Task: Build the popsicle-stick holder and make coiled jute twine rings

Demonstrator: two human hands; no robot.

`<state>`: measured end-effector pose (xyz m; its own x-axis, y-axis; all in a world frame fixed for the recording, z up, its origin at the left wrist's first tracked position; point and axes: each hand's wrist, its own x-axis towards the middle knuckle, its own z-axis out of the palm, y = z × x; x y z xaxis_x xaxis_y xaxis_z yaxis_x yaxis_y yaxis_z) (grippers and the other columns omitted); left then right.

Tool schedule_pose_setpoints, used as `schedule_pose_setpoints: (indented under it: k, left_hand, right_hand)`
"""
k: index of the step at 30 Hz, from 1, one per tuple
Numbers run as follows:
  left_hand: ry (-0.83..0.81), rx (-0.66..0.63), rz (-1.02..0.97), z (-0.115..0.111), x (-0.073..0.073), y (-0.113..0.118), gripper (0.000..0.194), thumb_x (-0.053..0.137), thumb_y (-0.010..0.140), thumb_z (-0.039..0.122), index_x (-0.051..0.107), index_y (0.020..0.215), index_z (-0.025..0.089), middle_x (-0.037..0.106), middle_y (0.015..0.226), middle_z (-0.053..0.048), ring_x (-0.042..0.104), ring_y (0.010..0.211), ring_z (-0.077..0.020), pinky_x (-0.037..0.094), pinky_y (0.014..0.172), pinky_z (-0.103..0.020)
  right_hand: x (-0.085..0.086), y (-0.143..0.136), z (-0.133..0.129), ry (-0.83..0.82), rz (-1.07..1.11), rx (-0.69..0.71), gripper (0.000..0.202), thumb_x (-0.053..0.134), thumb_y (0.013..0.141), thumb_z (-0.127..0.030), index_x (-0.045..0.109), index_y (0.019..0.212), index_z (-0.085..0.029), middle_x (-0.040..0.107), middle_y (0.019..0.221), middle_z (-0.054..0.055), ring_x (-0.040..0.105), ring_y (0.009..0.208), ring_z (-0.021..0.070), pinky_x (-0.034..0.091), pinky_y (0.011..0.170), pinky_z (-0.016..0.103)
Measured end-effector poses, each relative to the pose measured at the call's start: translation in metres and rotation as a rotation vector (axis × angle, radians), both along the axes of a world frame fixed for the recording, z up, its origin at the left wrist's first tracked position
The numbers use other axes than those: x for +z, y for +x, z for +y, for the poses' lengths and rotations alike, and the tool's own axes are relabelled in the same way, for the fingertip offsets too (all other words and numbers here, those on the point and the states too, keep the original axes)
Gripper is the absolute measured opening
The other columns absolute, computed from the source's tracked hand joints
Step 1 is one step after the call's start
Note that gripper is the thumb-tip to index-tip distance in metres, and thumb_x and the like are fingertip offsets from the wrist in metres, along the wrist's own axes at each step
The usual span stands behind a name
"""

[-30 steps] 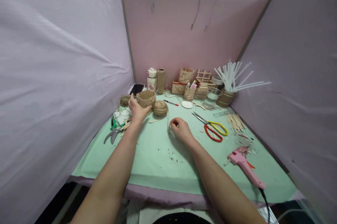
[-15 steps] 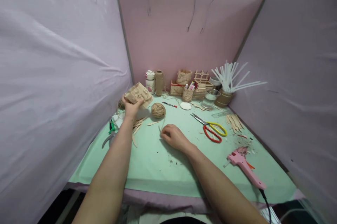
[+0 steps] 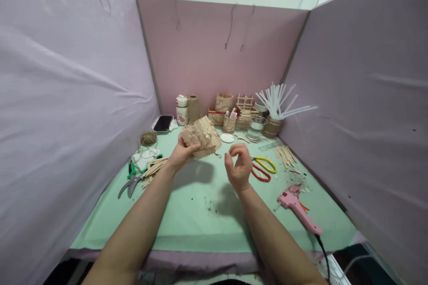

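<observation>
A light wooden craft piece (image 3: 201, 135) with flower-like shapes on its face is held up over the middle of the table, tilted. My left hand (image 3: 182, 153) grips its lower left side, thumb across the front. To the right, apart from the piece, my right hand (image 3: 238, 164) is raised with its fingers curled toward the thumb; whether something small is between them cannot be made out. Red and yellow handled scissors (image 3: 262, 168) lie just behind and right of that hand. A short bit of twine (image 3: 218, 155) shows at the piece's lower right edge.
Pruning shears (image 3: 131, 184), wooden sticks (image 3: 154, 170) and a twine ball (image 3: 148, 138) lie left. A pink glue gun (image 3: 299, 211) is at the right, its cord over the front edge. Behind stand a glass of water (image 3: 256, 128), wooden boxes and a jar of white sticks (image 3: 273, 127).
My left hand has brought the wooden piece rightward to the middle. My right hand has lifted off the table. The view has shifted, and the jute ball at the centre no longer shows.
</observation>
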<state>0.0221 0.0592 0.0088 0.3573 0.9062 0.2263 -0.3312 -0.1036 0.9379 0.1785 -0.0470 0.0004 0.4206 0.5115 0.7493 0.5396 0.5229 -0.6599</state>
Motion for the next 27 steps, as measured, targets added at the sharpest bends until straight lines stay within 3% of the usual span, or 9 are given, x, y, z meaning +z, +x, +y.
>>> schedule_pose_setpoints:
  k: [2, 4, 6, 9, 14, 17, 20, 24, 27]
  left_hand:
    - [0.057, -0.042, 0.066, -0.004, -0.004, 0.005, 0.106, 0.085, 0.052, 0.026, 0.027, 0.141, 0.031, 0.045, 0.142, -0.011, 0.048, 0.126, -0.0269, 0.044, 0.100, -0.041]
    - [0.118, -0.077, 0.140, -0.009, -0.009, 0.010, 0.114, 0.085, 0.052, 0.024, 0.020, 0.144, 0.030, 0.038, 0.146, -0.012, 0.042, 0.131, -0.0271, 0.041, 0.104, -0.038]
    - [0.150, -0.110, 0.203, -0.013, -0.013, 0.014, 0.117, 0.086, 0.052, 0.025, 0.016, 0.147, 0.028, 0.036, 0.148, -0.013, 0.040, 0.133, -0.0277, 0.040, 0.104, -0.037]
    - [0.175, -0.183, 0.242, -0.017, -0.019, 0.020, 0.121, 0.086, 0.053, 0.027, 0.012, 0.148, 0.027, 0.036, 0.147, -0.015, 0.043, 0.131, -0.0290, 0.041, 0.103, -0.039]
    - [0.243, -0.296, 0.275, -0.011, -0.034, 0.021, 0.117, 0.081, 0.061, 0.036, 0.004, 0.150, 0.027, 0.036, 0.146, -0.019, 0.040, 0.133, -0.0290, 0.037, 0.104, -0.042]
    - [0.425, -0.207, 0.570, -0.005, -0.044, 0.019, 0.095, 0.077, 0.065, 0.043, 0.029, 0.145, 0.025, 0.042, 0.143, -0.018, 0.038, 0.133, -0.0320, 0.031, 0.107, -0.046]
    - [0.645, -0.170, 0.969, -0.001, -0.049, 0.016, 0.062, 0.070, 0.071, 0.046, 0.052, 0.127, 0.025, 0.051, 0.134, -0.014, 0.038, 0.131, -0.0333, 0.028, 0.107, -0.048]
    - [0.751, -0.109, 1.316, 0.004, -0.043, 0.008, 0.040, 0.054, 0.084, 0.047, 0.060, 0.114, 0.021, 0.059, 0.120, -0.012, 0.049, 0.118, -0.0306, 0.033, 0.100, -0.046]
    - [0.728, 0.003, 1.433, 0.009, -0.036, -0.003, 0.039, 0.053, 0.084, 0.046, 0.061, 0.112, 0.019, 0.061, 0.115, -0.013, 0.052, 0.113, -0.0311, 0.036, 0.095, -0.044]
  right_hand:
    - [0.004, 0.012, 0.007, -0.097, 0.098, 0.010, 0.039, 0.067, 0.073, -0.041, 0.050, 0.103, -0.023, 0.056, 0.109, 0.010, 0.055, 0.104, 0.0233, 0.046, 0.087, 0.041]
    - [0.004, 0.024, 0.015, -0.258, 0.198, 0.130, 0.070, 0.071, 0.068, -0.046, 0.039, 0.126, -0.023, 0.048, 0.129, 0.015, 0.050, 0.119, 0.0255, 0.045, 0.094, 0.043]
    - [0.001, 0.034, 0.020, -0.366, 0.266, 0.269, 0.093, 0.075, 0.063, -0.048, 0.026, 0.138, -0.024, 0.043, 0.137, 0.016, 0.045, 0.127, 0.0269, 0.043, 0.097, 0.045]
    - [-0.004, 0.040, 0.021, -0.449, 0.250, 0.425, 0.118, 0.083, 0.054, -0.044, 0.012, 0.146, -0.025, 0.047, 0.136, 0.015, 0.047, 0.126, 0.0272, 0.044, 0.099, 0.045]
    - [0.001, 0.050, 0.019, -0.400, 0.386, 0.377, 0.117, 0.083, 0.056, -0.040, 0.012, 0.148, -0.023, 0.055, 0.129, 0.015, 0.057, 0.115, 0.0258, 0.048, 0.095, 0.044]
    - [0.014, 0.072, 0.022, -0.253, 0.498, 0.303, 0.110, 0.081, 0.059, -0.041, 0.015, 0.147, -0.025, 0.049, 0.138, 0.014, 0.055, 0.118, 0.0247, 0.047, 0.098, 0.043]
    - [0.035, 0.099, 0.028, -0.138, 0.530, 0.291, 0.107, 0.081, 0.059, -0.041, 0.018, 0.145, -0.030, 0.045, 0.142, 0.011, 0.052, 0.122, 0.0235, 0.048, 0.098, 0.043]
    - [0.066, 0.125, 0.040, 0.041, 0.499, 0.313, 0.102, 0.081, 0.060, -0.039, 0.021, 0.143, -0.038, 0.047, 0.140, 0.004, 0.052, 0.121, 0.0193, 0.045, 0.101, 0.041]
    - [0.066, 0.126, 0.054, 0.006, 0.458, 0.386, 0.104, 0.081, 0.060, -0.038, 0.019, 0.143, -0.038, 0.049, 0.138, 0.004, 0.054, 0.120, 0.0189, 0.044, 0.102, 0.040]
